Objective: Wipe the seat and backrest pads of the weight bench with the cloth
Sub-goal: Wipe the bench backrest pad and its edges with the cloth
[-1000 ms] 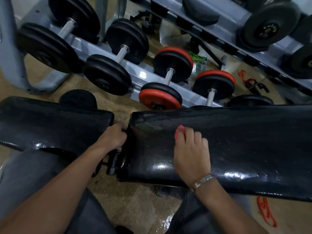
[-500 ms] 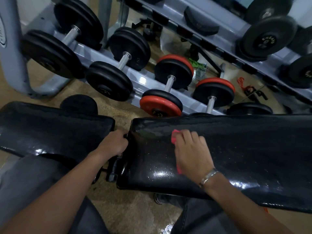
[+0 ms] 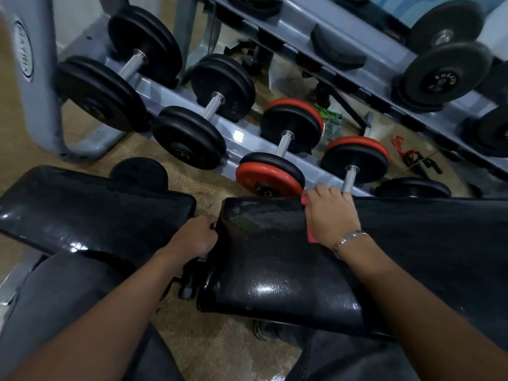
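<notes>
Right fingers point(image 3: 325, 192), curled on cloth point(image 3: 311, 238), reached the far edge of the glossy backrest pad point(image 3: 261, 243); left fingers point(image 3: 204, 221) grip its end.

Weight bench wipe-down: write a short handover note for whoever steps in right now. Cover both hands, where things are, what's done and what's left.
Left hand: grips the left end edge of the long glossy black pad, steadying it.
Right hand: presses the red cloth on that pad's far edge, fingers curled over it.
Short glossy black pad: to the left across a gap, with neither hand on it.
Done: wet streaks show on the long pad's left part.
Left: probably the long pad's right stretch. Whether the short pad has been wiped cannot be told.
</notes>
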### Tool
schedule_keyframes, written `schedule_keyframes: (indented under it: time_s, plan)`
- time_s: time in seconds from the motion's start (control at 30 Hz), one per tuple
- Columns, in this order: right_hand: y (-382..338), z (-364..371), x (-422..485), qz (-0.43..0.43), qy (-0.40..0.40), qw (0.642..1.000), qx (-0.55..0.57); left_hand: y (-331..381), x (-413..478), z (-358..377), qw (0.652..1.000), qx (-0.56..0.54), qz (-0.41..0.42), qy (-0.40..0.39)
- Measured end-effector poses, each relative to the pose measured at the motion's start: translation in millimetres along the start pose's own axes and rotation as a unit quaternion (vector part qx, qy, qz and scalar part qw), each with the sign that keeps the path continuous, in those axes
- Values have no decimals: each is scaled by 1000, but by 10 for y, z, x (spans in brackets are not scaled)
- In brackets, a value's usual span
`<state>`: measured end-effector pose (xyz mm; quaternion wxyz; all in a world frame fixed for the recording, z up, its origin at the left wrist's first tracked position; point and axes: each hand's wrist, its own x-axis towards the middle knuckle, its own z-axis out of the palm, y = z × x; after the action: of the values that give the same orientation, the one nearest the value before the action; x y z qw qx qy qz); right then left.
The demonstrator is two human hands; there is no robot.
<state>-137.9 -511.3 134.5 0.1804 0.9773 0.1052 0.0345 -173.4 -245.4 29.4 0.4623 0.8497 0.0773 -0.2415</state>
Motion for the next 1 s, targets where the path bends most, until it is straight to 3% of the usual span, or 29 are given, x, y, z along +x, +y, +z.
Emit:
schedule_keyframes:
  time_s: [0.07,0.23,0.3,0.43,0.6,0.77,0.83,0.93,1.0]
  plan:
    - [-171,4,50,23,-18,1000,-7,-18,19,-7,1000,7,-1,1]
    - [-185,-60,-71,-95,-19,992,76,-21,12,-10,1000,8,-3,-2]
    - [-28,-81,54,-66,-30,992,102,-42,13,-2,1000,6,-3,-9]
    - [-92,-49,261,30,-55,997,37,-69,47,-18,1000,-6,-18,-21]
    - [-236,-34,67,-72,-40,990,116,-60,62,5,999,-15,-29,-19]
    - [-239,-8,146,25,-35,998,35,-70,66,15,999,-14,-25,-14]
    - [-373,-25,111,8,-54,998,28,-57,60,16,1000,-15,-17,-9]
    - [-323,-99,33,-57,-79,989,115,-48,57,15,1000,-21,-14,-8]
    - [-215,-114,83,-42,-85,985,144,-52,49,11,1000,-19,-13,-11]
